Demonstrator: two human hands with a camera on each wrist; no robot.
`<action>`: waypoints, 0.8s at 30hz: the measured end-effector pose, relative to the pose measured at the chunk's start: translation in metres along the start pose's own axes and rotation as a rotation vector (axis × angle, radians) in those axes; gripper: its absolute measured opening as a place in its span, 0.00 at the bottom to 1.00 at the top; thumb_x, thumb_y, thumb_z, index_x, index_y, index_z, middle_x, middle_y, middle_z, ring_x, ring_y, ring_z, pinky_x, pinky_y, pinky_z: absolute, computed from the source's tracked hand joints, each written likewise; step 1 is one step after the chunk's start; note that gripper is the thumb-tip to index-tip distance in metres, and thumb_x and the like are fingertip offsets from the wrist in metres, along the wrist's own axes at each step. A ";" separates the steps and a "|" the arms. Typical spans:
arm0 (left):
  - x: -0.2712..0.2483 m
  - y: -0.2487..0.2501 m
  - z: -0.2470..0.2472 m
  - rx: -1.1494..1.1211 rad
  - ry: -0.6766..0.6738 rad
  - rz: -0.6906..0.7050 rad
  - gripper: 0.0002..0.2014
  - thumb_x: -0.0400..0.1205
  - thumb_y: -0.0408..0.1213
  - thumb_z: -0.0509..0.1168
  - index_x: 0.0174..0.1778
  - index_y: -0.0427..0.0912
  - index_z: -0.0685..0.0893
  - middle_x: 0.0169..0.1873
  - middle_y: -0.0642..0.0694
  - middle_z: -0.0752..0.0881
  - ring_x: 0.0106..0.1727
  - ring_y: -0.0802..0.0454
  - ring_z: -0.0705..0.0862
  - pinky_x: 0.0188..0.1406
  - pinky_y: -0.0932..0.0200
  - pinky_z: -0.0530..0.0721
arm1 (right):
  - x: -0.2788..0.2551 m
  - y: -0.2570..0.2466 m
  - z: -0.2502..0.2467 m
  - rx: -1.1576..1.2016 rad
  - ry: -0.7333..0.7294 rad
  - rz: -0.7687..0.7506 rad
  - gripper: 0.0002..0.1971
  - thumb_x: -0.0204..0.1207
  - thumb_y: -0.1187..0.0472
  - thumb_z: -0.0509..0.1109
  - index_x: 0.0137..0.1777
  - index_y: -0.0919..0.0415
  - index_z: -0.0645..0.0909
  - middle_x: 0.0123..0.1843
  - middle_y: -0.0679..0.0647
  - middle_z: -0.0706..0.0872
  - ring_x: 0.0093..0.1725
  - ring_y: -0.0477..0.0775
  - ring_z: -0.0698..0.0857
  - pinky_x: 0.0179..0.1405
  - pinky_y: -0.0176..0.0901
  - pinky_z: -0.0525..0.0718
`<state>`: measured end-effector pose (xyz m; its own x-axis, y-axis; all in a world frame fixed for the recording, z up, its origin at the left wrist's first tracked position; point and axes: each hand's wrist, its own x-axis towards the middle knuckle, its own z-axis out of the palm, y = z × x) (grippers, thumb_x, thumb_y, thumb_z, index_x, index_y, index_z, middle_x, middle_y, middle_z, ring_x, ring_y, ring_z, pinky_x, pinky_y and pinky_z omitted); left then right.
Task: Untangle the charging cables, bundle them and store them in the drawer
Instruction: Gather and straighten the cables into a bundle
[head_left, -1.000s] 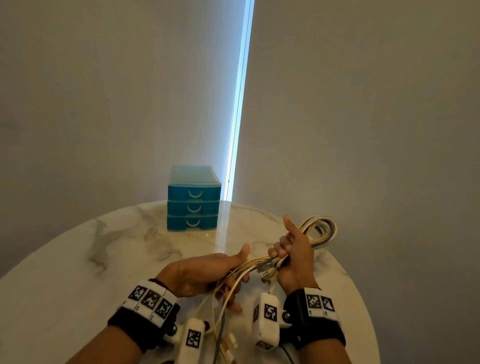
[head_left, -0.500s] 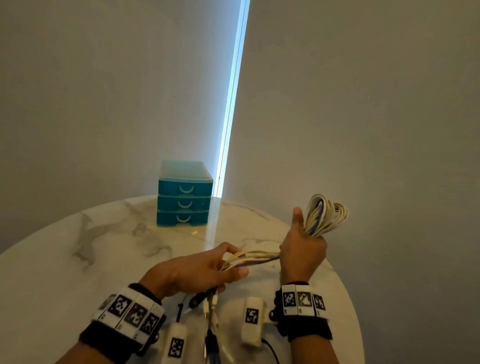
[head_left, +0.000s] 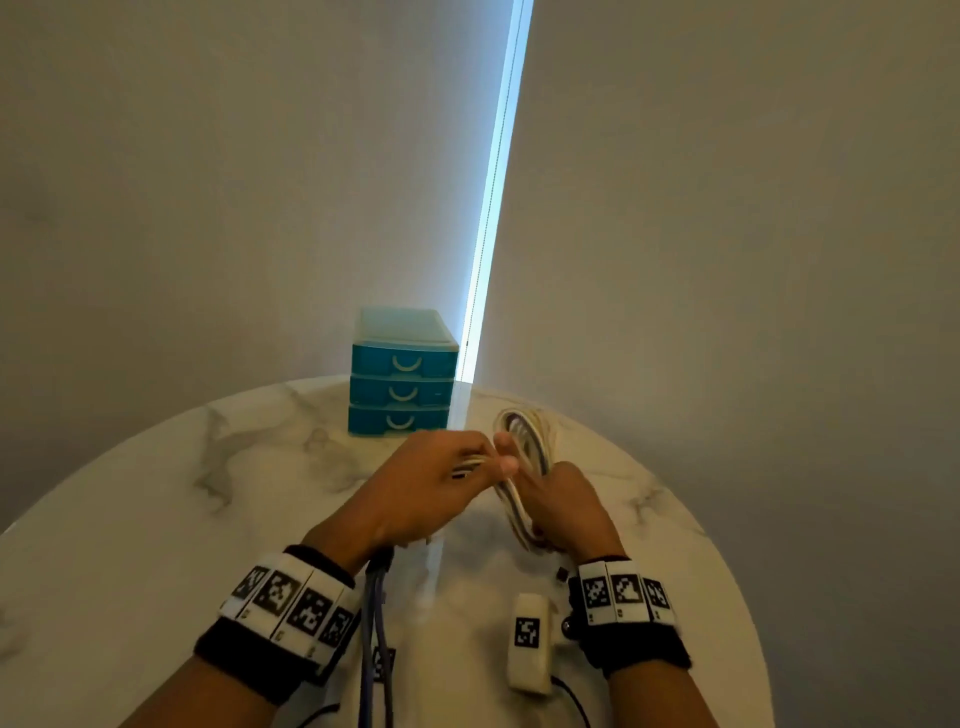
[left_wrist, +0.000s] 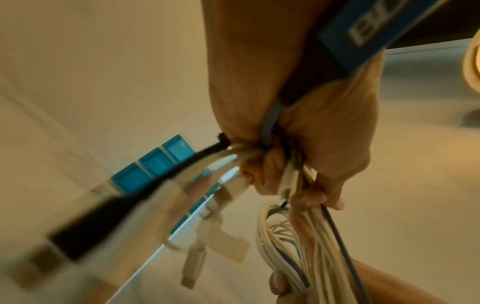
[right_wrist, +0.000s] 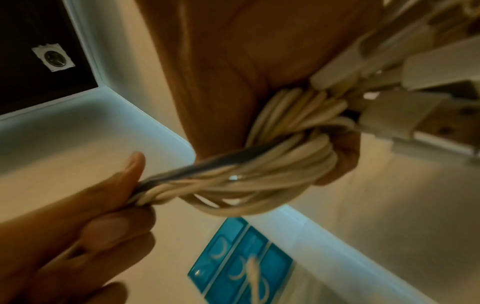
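Observation:
A coil of white charging cables with one dark strand (head_left: 525, 436) is held above the round marble table (head_left: 156, 519). My right hand (head_left: 550, 504) grips the near part of the coil in its fist (right_wrist: 337, 148). My left hand (head_left: 467, 462) pinches the loose strands just left of it, touching the right hand. In the left wrist view a black USB plug (left_wrist: 78, 230) and white plugs (left_wrist: 194, 263) stick out of the left hand's fist (left_wrist: 306, 164), and the coil (left_wrist: 285, 236) hangs below. The teal three-drawer unit (head_left: 402, 379) stands behind the hands, all drawers shut.
The drawer unit sits at the table's far edge against grey curtains (head_left: 208, 182), with a bright slit of light (head_left: 493, 208) between them. White tagged camera boxes (head_left: 530, 644) hang under both wrists. The table's right edge (head_left: 727, 561) curves close to the right arm.
The right hand has lowered the coil from an upright hold at the right to a spot in front of the drawers. The left hand has closed in until both hands meet.

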<state>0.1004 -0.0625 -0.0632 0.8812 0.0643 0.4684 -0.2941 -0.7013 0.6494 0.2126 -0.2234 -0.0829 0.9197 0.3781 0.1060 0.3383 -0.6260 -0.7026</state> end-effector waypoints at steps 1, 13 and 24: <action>0.000 -0.001 -0.004 -0.067 0.038 -0.013 0.13 0.88 0.57 0.68 0.52 0.53 0.91 0.46 0.62 0.92 0.51 0.71 0.90 0.50 0.75 0.85 | 0.000 -0.004 0.008 -0.015 -0.091 -0.053 0.25 0.92 0.37 0.58 0.53 0.58 0.84 0.45 0.60 0.89 0.36 0.53 0.86 0.44 0.54 0.89; -0.004 -0.022 -0.029 -0.291 0.018 -0.239 0.17 0.82 0.58 0.74 0.53 0.48 0.91 0.41 0.45 0.95 0.42 0.47 0.96 0.44 0.56 0.95 | -0.029 -0.062 0.029 0.662 -0.558 0.002 0.49 0.70 0.22 0.35 0.49 0.68 0.77 0.18 0.48 0.82 0.17 0.41 0.83 0.21 0.32 0.82; -0.011 -0.040 -0.052 -0.238 -0.138 -0.304 0.17 0.77 0.53 0.82 0.60 0.53 0.93 0.50 0.54 0.96 0.51 0.52 0.94 0.55 0.58 0.92 | -0.027 -0.027 0.022 0.323 -0.714 0.054 0.16 0.93 0.49 0.66 0.50 0.60 0.85 0.27 0.45 0.89 0.22 0.37 0.84 0.26 0.28 0.81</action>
<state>0.0829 0.0015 -0.0628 0.9778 0.1359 0.1593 -0.0756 -0.4801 0.8740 0.1740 -0.2013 -0.0821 0.5458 0.7680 -0.3352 0.1211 -0.4681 -0.8753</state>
